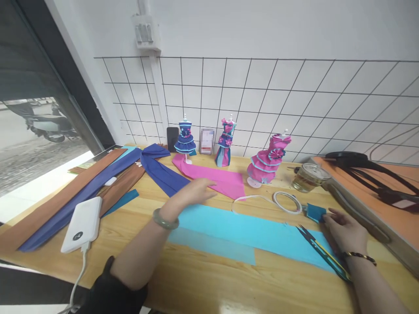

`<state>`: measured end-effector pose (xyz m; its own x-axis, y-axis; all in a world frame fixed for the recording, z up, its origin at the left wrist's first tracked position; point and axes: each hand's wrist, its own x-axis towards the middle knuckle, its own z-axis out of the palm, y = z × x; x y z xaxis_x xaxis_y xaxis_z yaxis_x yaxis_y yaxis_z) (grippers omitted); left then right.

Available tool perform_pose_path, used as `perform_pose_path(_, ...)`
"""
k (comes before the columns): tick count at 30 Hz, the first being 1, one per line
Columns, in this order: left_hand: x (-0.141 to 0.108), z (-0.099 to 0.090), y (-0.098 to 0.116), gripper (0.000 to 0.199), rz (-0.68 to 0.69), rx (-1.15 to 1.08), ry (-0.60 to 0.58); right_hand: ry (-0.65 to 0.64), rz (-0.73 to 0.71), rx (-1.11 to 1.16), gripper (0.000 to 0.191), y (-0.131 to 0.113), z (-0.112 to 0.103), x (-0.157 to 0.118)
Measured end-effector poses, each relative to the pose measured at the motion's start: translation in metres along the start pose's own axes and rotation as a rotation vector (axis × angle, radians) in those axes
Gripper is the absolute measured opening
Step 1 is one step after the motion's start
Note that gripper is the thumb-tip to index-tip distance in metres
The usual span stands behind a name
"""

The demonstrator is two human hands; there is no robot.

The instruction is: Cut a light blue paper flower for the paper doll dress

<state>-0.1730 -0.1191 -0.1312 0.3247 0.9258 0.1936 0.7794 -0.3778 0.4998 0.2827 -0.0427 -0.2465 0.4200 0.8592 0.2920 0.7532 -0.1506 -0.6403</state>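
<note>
My left hand [198, 192] is over the left end of the light blue strip [229, 222], beside the pink strip [225, 176] and the dark blue strip [163, 172]. Its fingers point right, and whether they hold anything is unclear. At the right, my right hand [347, 229] pinches the edge of a small teal piece [316, 212]. Green-handled scissors [324, 253] lie across the right end of the light blue strip. Three miniature dress forms stand behind: a blue one [185, 138], a pink-and-blue one [225, 144] and a pink ruffled one [268, 160].
A white power bank [82, 224] with a cable lies at the left, near brown strips [122, 187]. A coiled white cord [287, 203] and a glass cup [309, 178] sit at the right. Two phones lean against the gridded wall. Black straps rest on an orange surface [402, 213].
</note>
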Motion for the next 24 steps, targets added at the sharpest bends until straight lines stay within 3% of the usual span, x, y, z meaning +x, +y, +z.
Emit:
perform_pose_path(6, -0.063, -0.036, -0.057, 0.038, -0.326, 0.091, 0.167, -0.037, 0.101, 0.075, 0.042, -0.008, -0.004, -0.002)
perform_pose_path(13, -0.141, -0.065, -0.116, 0.039, -0.737, 0.371, 0.237, -0.035, 0.164, 0.031, 0.043, -0.020, -0.009, -0.008)
perform_pose_path(18, -0.171, -0.075, -0.126, 0.039, -0.791, 0.473, 0.194, 0.021, 0.193, 0.068, 0.045, -0.023, -0.011, -0.013)
perform_pose_path(24, -0.178, -0.065, -0.124, 0.037, -0.770, 0.507, 0.125, 0.023, 0.224, 0.076, 0.041, -0.033, -0.015, -0.019)
